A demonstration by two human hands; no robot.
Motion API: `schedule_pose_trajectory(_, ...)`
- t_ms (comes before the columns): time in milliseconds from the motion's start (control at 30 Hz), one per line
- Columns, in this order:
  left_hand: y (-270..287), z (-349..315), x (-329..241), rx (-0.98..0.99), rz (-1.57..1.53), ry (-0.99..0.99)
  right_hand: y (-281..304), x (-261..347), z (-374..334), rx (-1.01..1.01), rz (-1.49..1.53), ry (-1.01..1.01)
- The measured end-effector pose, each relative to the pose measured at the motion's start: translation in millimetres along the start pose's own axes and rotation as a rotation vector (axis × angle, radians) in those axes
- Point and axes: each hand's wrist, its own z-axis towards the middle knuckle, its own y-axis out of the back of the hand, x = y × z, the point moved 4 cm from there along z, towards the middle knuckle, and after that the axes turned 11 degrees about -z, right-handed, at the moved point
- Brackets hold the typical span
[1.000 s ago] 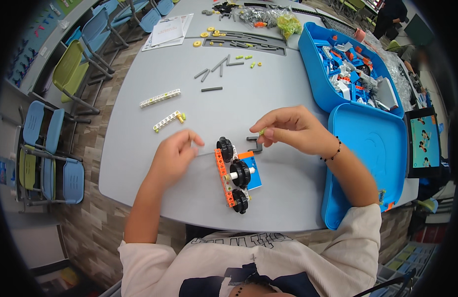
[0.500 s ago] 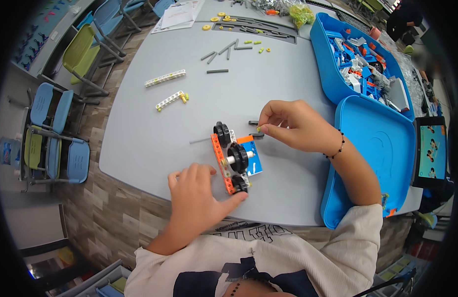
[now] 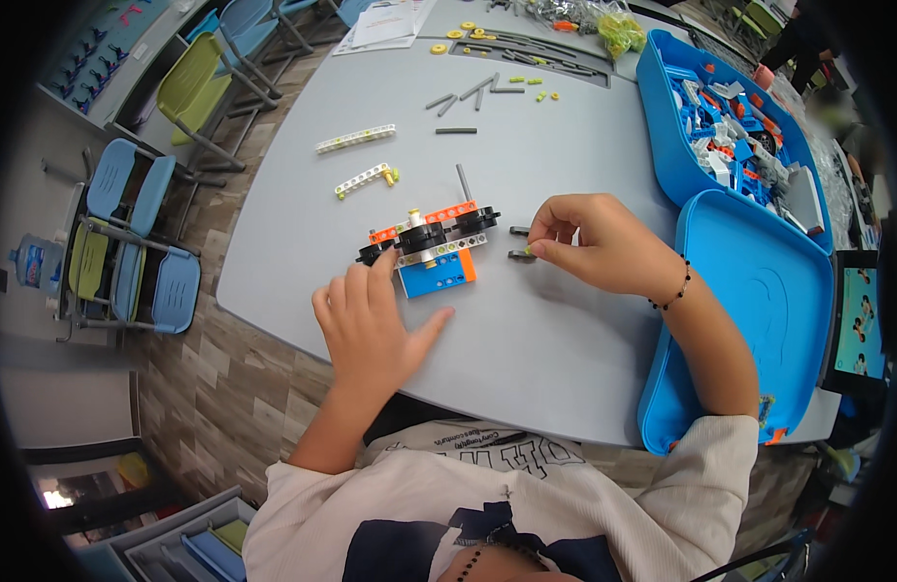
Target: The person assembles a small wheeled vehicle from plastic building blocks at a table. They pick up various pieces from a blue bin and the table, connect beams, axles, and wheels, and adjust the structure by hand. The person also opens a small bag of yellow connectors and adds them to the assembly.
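A toy-brick assembly (image 3: 436, 274) of orange and white beams, black wheels and a blue block lies on the grey table in front of me. A grey axle rod (image 3: 463, 184) sticks out of its far side. My left hand (image 3: 366, 315) is open with thumb spread wide, its index fingertip at the assembly's left black wheel. To the right of the assembly, my right hand (image 3: 599, 247) pinches a small yellow-green piece (image 3: 530, 250), mostly hidden by the fingers. Dark grey pieces (image 3: 519, 231) show just by those fingertips; whether they are also held cannot be told.
A white beam (image 3: 356, 139) and a shorter one with yellow pegs (image 3: 363, 181) lie farther left. Beyond are loose grey rods (image 3: 456, 131) and yellow-green bits. On the right stands a blue case (image 3: 662, 126) of bricks, its lid (image 3: 744, 310) open toward me, beside a screen (image 3: 859, 320).
The assembly has turned from pointing toward me to lying sideways, blue block now nearest me. My left hand's fingers have moved up to its left end. The right hand keeps its pinch.
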Motion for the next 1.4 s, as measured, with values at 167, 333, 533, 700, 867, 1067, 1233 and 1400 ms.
schedule_pose_trajectory(167, -5, 12, 14, 0.116, -0.038, -0.034, 0, 1, 0, 0.009, 0.026, -0.014)
schedule_pose_trajectory(333, -12, 30, 23, 0.109, -0.076, -0.122, 1, 4, -1, -0.013, 0.046, -0.017)
schedule_pose_trajectory(533, -8, 24, 21, -0.079, -0.212, -0.217, 2, 21, -10, -0.176, 0.079, 0.118)
schedule_pose_trajectory(700, -3, 14, 16, -0.216, -0.193, -0.228, -4, 34, -20, -0.271, 0.183, 0.168)
schedule_pose_trajectory(867, -2, 3, 7, -0.316, -0.109, -0.262, -8, 31, -20, -0.188, 0.421, -0.014)
schedule_pose_trajectory(1067, -1, 4, -3, -0.436, -0.03, -0.338, -5, 34, -20, -0.229, 0.408, 0.044)
schedule_pose_trajectory(1233, -1, 4, -8, -0.489, 0.034, -0.392, -4, 32, -20, -0.251, 0.268, 0.084)
schedule_pose_trajectory(1400, 0, 3, -10, -0.456, 0.142, -0.446, -10, 26, -19, -0.216, 0.29, 0.076)
